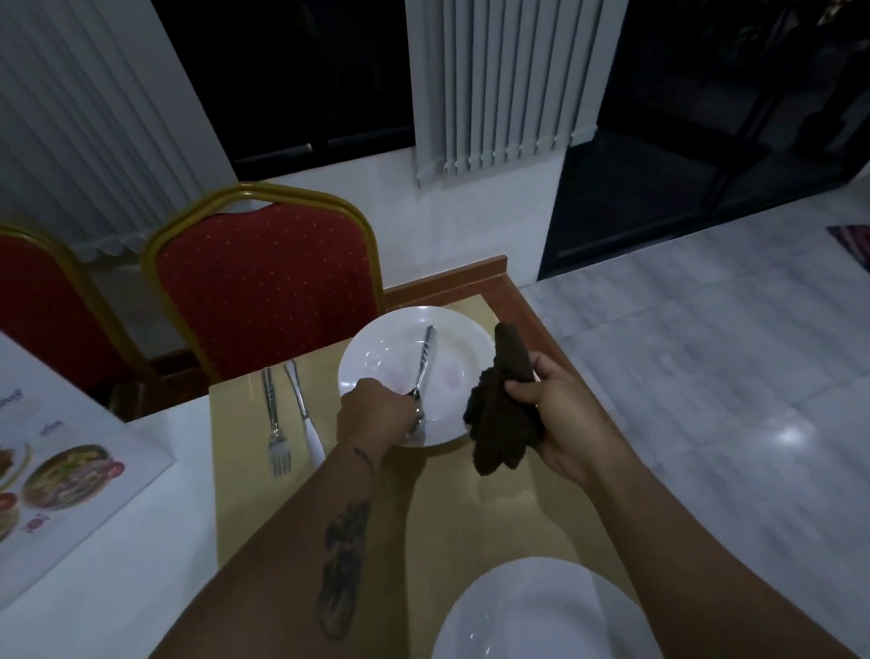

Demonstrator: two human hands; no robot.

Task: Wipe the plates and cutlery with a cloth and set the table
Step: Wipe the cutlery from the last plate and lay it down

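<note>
**Near plate** (pixel 521 632), bottom centre: white, glazed, lying on the surface (pixel 280 504). Likely heavy for its size, slick and breakable. Best taken at the rim with the thumb on top.

**Right grip** (pixel 552 413), centre right: clenched on the cloth (pixel 501 417). The cloth is dark, soft and bunched, hangs limp below the fingers and is held just off the far plate's right rim. It is light and takes any shape.

**Left grip** (pixel 374 410), centre: grasping a utensil (pixel 425 361) at its near end. The shaft slants up and away over the far plate. It is thin, stiff polished metal and probably slippery; the kind of utensil cannot be told.

**Far plate** (pixel 373 354), centre: white and shallow, same handling as the near one.

**Fork** (pixel 273 417) and **knife** (pixel 302 405), left of the far plate: lying side by side, apart from it.

**Edges and room:**
- The surface's raised wooden border runs close by the far plate's right and far sides, with the floor (pixel 708 361) beyond, so there is little margin there.
- Open surface lies between the two plates.
- A menu (pixel 56 458) is at far left.
- A red chair (pixel 264 279) stands behind.
</note>
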